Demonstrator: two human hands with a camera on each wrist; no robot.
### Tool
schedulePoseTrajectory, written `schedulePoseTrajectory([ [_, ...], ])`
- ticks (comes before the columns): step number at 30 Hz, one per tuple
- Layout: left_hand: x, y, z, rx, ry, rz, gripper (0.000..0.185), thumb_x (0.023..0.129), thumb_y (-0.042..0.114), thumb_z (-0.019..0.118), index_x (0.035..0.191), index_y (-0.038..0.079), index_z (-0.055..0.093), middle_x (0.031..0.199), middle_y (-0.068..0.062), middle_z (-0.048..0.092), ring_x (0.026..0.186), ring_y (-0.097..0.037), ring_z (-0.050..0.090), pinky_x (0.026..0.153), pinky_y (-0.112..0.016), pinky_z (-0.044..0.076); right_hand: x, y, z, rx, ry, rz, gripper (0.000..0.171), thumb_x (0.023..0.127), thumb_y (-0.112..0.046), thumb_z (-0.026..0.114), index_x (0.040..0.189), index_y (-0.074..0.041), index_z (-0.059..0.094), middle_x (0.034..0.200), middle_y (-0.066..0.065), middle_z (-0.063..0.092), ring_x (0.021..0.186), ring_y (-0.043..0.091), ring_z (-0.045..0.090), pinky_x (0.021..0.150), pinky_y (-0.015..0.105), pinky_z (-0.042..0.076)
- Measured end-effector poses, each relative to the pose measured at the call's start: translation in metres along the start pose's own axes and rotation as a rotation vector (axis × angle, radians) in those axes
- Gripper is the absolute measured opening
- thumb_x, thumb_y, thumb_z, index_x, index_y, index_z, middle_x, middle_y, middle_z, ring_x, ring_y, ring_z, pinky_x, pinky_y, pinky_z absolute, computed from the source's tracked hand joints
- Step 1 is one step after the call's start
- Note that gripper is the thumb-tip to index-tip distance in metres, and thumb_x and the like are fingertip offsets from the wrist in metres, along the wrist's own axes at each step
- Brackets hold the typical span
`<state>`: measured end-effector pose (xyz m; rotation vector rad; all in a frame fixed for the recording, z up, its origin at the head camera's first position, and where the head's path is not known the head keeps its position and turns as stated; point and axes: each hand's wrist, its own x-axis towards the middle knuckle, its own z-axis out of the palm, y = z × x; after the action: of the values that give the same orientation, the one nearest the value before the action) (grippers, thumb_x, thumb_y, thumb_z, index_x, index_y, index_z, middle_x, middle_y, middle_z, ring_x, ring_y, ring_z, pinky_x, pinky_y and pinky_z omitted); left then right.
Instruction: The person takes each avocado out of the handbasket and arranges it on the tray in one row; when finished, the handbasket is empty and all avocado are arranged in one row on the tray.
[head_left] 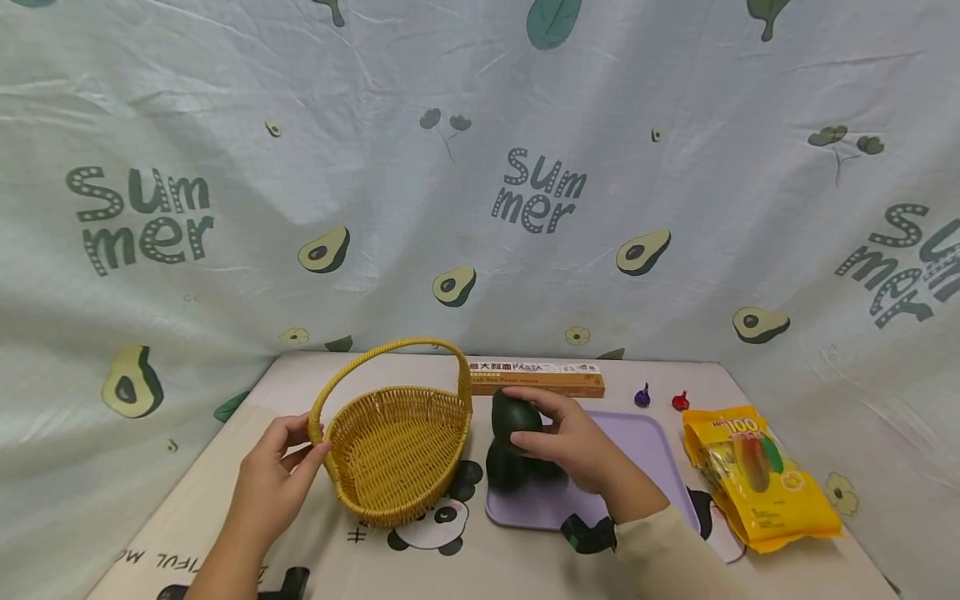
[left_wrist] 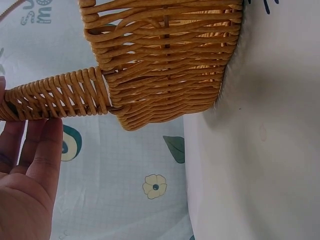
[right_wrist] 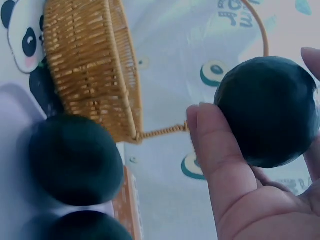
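Note:
In the head view, a yellow woven basket with a tall arched handle stands left of centre on the table. My left hand pinches the lower left side of the handle between thumb and fingers; the left wrist view shows the fingers against the wicker handle. My right hand grips a smooth dark green avocado, raised above a lilac tray. Two more dark avocados lie on the tray beneath it, one of them clear in the right wrist view as a dark green avocado.
Behind the tray lies a long pasta box. A small purple wrapped piece and a small red wrapped piece sit at the back right. A yellow bag lies right of the tray. Printed cloth hangs behind the table.

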<state>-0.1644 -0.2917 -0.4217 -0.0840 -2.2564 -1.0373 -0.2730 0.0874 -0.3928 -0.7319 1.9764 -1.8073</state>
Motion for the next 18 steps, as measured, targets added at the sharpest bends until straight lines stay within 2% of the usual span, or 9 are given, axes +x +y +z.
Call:
schedulePoseTrajectory([
  [4, 0.000, 0.000, 0.000, 0.001, 0.002, 0.001, 0.036, 0.090, -0.008, 0.073, 0.121, 0.002, 0.059, 0.115, -0.013, 0.066, 0.104, 0.013, 0.057, 0.086, -0.004, 0.053, -0.009, 0.001, -0.010, 0.001, 0.026, -0.018, 0.070, 0.091, -0.009, 0.077, 0.153, -0.019, 0.046, 0.155, 0.017, 0.041, 0.117, 0.035, 0.064, 0.095, 0.044, 0.061],
  [8, 0.000, 0.001, 0.000, 0.009, 0.004, 0.001, 0.035, 0.090, -0.008, 0.073, 0.120, 0.002, 0.059, 0.115, -0.011, 0.066, 0.104, 0.013, 0.056, 0.085, -0.003, 0.053, -0.019, 0.002, -0.019, -0.006, 0.082, -0.010, 0.076, 0.087, -0.010, 0.082, 0.152, -0.017, 0.044, 0.153, 0.018, 0.044, 0.115, 0.034, 0.066, 0.094, 0.041, 0.062],
  [14, -0.001, 0.002, 0.000, 0.016, 0.004, -0.006, 0.033, 0.091, -0.006, 0.072, 0.121, 0.002, 0.059, 0.116, -0.012, 0.066, 0.104, 0.013, 0.056, 0.085, -0.002, 0.052, -0.033, 0.008, -0.032, -0.030, 0.169, 0.019, 0.066, 0.087, -0.011, 0.082, 0.145, -0.022, 0.053, 0.151, 0.018, 0.047, 0.113, 0.035, 0.064, 0.094, 0.040, 0.062],
  [18, -0.001, 0.003, 0.001, 0.016, 0.002, -0.016, 0.032, 0.092, -0.005, 0.072, 0.120, 0.002, 0.059, 0.117, -0.011, 0.066, 0.104, 0.013, 0.056, 0.085, -0.002, 0.052, -0.042, 0.014, -0.042, -0.068, 0.222, 0.043, 0.062, 0.090, -0.015, 0.080, 0.145, -0.024, 0.054, 0.153, 0.017, 0.045, 0.120, 0.037, 0.060, 0.096, 0.041, 0.061],
])
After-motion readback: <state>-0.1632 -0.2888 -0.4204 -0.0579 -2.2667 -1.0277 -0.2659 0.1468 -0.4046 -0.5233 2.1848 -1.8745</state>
